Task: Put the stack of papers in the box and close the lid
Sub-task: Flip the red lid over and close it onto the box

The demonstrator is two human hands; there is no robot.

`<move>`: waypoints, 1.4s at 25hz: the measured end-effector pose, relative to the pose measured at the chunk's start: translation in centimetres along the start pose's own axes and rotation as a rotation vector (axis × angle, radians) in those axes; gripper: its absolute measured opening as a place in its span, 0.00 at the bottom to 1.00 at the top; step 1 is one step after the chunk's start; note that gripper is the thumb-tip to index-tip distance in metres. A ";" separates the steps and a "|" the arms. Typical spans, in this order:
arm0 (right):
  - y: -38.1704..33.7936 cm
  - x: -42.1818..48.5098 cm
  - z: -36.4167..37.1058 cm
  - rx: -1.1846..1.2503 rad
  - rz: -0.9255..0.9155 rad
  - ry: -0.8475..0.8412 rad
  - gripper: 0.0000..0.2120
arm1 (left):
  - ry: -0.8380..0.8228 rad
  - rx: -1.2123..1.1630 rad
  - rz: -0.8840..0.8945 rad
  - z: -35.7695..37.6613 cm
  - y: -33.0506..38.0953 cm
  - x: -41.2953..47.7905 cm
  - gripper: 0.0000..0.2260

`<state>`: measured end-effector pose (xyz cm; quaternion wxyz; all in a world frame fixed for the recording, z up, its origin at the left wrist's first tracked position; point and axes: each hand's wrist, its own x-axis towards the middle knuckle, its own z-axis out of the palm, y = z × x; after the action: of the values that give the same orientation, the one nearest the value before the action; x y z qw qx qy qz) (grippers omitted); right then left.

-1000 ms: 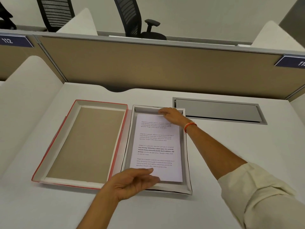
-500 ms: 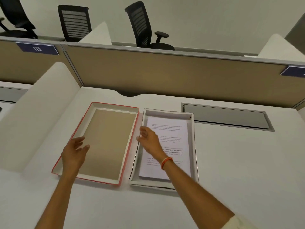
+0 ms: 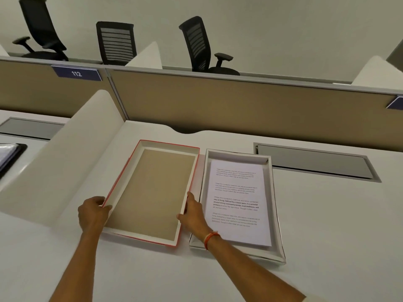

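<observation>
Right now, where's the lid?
The lid lies upside down on the desk just left of the box, in the centre of the head view. The left hand and right hand grip its near side edges.

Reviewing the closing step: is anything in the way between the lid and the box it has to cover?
Nothing visible. The lid, gripped by left hand and right hand, lies beside the box; only the papers lie flat inside.

White desk (image 3: pixel 327 214) up front, tan partition (image 3: pixel 218 101) behind it tagged with a blue 112 sign (image 3: pixel 76 73), three black office chairs (image 3: pixel 197 44) lined against a plain pale wall (image 3: pixel 283 29).
</observation>
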<state>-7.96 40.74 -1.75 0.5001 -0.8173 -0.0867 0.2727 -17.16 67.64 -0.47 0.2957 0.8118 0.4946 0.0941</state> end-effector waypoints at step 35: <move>-14.6 -6.2 -14.3 0.773 -0.127 -0.297 0.12 | -0.637 -0.509 -0.082 -3.7 10.4 -7.6 0.40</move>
<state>-3.64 34.26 18.11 0.7682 -0.5142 -0.0993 0.3683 -14.82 59.03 9.54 0.6289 0.6810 0.3712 -0.0548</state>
